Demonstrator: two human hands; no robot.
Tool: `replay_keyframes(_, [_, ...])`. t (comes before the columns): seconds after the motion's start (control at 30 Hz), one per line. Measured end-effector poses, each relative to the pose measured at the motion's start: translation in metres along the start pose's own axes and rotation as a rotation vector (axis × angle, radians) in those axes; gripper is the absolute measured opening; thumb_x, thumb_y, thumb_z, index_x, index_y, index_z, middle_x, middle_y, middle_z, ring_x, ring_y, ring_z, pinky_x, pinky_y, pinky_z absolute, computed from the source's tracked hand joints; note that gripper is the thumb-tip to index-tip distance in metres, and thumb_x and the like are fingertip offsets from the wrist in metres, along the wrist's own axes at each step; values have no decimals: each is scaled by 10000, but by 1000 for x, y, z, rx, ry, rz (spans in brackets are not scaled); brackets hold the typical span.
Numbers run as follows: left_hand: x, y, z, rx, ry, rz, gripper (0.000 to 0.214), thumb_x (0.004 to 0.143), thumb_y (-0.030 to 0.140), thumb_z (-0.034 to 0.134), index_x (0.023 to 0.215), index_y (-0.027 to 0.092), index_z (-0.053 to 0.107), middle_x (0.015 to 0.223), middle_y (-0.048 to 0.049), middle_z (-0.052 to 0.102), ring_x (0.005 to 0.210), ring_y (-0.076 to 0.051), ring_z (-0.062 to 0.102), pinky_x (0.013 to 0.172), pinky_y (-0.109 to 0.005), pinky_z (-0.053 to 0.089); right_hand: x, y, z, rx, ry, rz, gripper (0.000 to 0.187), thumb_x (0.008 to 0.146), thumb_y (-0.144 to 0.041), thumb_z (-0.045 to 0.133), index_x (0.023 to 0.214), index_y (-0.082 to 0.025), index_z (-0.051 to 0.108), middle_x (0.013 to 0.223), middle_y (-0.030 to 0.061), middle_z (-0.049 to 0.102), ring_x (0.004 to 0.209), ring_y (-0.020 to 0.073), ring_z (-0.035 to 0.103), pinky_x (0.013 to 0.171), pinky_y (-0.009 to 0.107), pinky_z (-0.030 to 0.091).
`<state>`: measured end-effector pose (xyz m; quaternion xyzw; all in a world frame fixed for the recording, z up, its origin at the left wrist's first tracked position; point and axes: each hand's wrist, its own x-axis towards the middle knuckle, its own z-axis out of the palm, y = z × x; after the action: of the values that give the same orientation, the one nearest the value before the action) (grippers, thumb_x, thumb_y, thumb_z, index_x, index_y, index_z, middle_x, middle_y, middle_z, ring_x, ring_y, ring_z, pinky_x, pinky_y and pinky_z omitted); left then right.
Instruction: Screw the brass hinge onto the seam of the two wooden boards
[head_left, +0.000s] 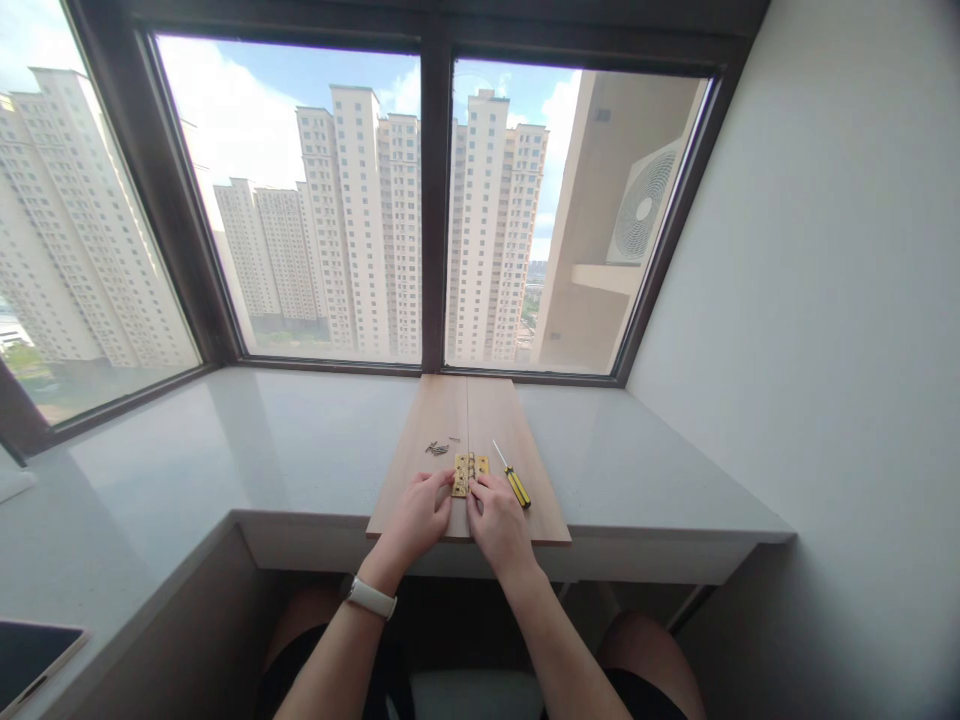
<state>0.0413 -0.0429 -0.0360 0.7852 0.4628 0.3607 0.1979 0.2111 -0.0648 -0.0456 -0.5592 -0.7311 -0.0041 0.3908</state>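
Observation:
A brass-coloured hinge [461, 478] lies spread flat over the seam between two pale wooden boards [495, 410]. My left hand [421, 515] has its fingers curled at the hinge's left edge, gripping it. On the near right part of the hinge, my right hand [500, 520] presses with bent fingers and partly covers it. Just beyond my left hand, a small pile of dark screws [436, 449] rests on the left board. A yellow-and-black screwdriver [517, 487] lies on the right board beside my right hand, its shaft pointing toward the window.
The boards sit on a white windowsill counter [315, 440] and slightly overhang its front edge. Dark-framed windows [433, 200] rise behind, and a white wall [810, 250] stands to the right. A dark-screened device [37, 660] is at the lower left.

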Motion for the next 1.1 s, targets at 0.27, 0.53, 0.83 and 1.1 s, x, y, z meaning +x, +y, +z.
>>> replay_keyframes(0.27, [0,3,-1,-15,-2,-26,456,897,183,528,1346,212,603,1246,-92,697,1235,-231,566,1059,-350,456,1,9,0,127,120,125,553,856,-218,593,1396,-177,483,1292,136,612,1222,262,586,1060,415,480])
replay_keyframes(0.53, [-1,6,-3,-24,-2,-35,450,900,196,536,1345,210,603,1243,-96,695,1234,-244,564,1071,-377,454,0,4,2,75,90,200,509,838,-222,609,1333,-191,495,1299,142,610,1201,278,601,1006,405,504])
replay_keyframes(0.83, [-1,4,-1,-12,-3,-33,441,905,194,539,1341,200,603,1255,-99,692,1227,-242,564,1070,-379,455,0,6,4,59,101,194,493,839,-228,605,1319,-197,495,1277,132,624,1171,270,616,980,390,509])
replay_keyframes(1.1, [-1,3,-1,-17,1,-31,441,904,203,535,1339,197,607,1247,-103,692,1228,-239,569,1077,-371,449,-1,5,3,50,102,188,506,838,-219,606,1327,-188,483,1290,141,614,1175,267,613,970,388,516])
